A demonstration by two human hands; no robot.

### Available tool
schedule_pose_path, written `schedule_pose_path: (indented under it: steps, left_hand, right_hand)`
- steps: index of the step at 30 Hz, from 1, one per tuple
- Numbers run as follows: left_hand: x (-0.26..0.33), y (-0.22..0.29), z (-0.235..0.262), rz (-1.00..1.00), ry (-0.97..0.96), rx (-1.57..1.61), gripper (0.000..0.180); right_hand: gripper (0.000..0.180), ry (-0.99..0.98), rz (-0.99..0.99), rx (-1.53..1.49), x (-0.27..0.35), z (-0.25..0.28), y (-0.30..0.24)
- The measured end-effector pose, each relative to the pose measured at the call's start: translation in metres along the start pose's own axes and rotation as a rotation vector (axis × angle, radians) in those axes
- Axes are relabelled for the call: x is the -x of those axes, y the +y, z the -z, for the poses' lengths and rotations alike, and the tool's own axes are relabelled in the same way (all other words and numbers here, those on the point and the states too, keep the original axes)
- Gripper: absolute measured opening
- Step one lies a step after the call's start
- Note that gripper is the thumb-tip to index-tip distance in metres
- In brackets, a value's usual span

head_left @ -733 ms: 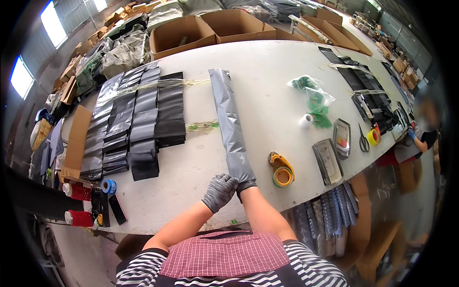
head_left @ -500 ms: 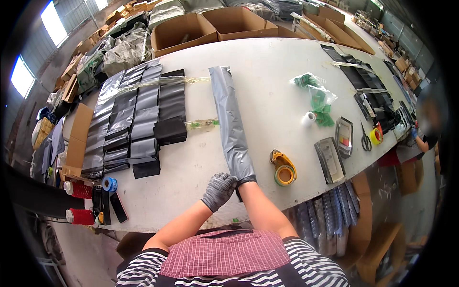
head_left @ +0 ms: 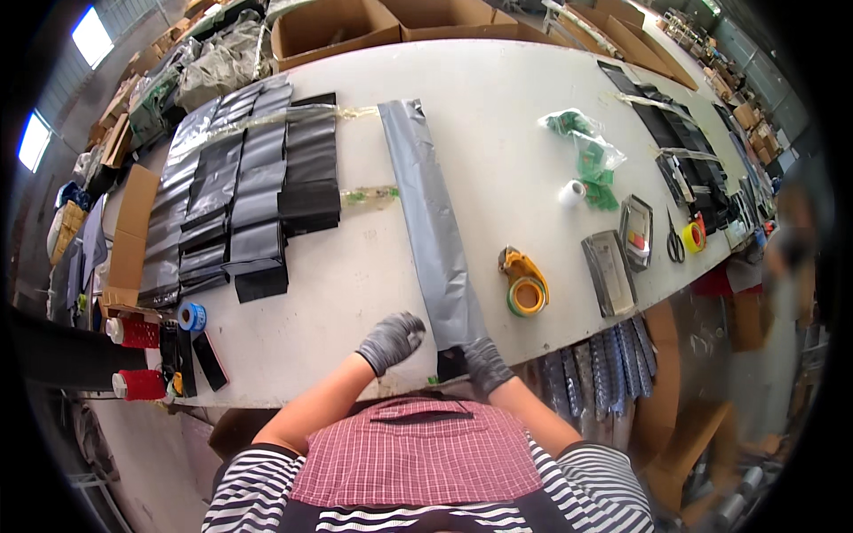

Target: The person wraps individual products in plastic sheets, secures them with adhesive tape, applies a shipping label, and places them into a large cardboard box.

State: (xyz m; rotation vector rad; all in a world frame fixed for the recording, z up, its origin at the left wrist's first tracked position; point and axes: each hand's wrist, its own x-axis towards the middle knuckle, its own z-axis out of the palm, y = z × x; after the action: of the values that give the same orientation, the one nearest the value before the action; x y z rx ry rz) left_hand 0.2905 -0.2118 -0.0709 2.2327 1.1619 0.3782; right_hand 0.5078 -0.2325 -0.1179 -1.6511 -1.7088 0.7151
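Observation:
A long grey plastic mailing bag [head_left: 430, 213] lies lengthwise on the white table, its near end showing a black inside. At that end's right corner is my right hand [head_left: 487, 364], in a grey glove, its fingers closed on the bag's edge. To the left of the bag is my left hand [head_left: 392, 344], gloved as well and a little apart from it. Its fingers are curled in with nothing visible in them.
Overlapping black bags [head_left: 258, 169] lie to the left, with clear tape strips across. A yellow tape dispenser [head_left: 526, 286], two trays, a white roll [head_left: 572, 193], green pieces in clear plastic, and scissors [head_left: 675, 242] lie to the right. Cardboard boxes [head_left: 338, 31] stand beyond the table; another person is at far right.
My right hand has come out of the bag and is now at its near edge. My left hand has let go of the bag's edge and moved slightly left.

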Motion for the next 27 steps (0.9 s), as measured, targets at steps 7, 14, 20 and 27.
schedule_pose_path:
  steps: [7, 14, 20, 27]
  left_hand:
    - [-0.027, 0.032, 0.001, 0.810, -0.325, 0.813, 0.041]
    - [-0.005, 0.026, -0.025, 0.938, -0.325, 1.155, 0.025]
    - [-0.002, 0.036, -0.025, 0.911, -0.271, 1.195, 0.026]
    - [0.000, 0.037, -0.024, 0.938, -0.233, 1.203, 0.023]
  right_hand:
    - [0.029, -0.555, -0.224, -0.534, 0.074, 0.041, -0.027]
    - [0.017, -0.101, 0.149, -0.103, 0.087, 0.052, -0.034]
    - [0.022, -0.162, 0.259, -0.041, 0.074, 0.038, -0.049]
    - [0.011, -0.201, 0.357, 0.052, 0.080, 0.050, -0.054]
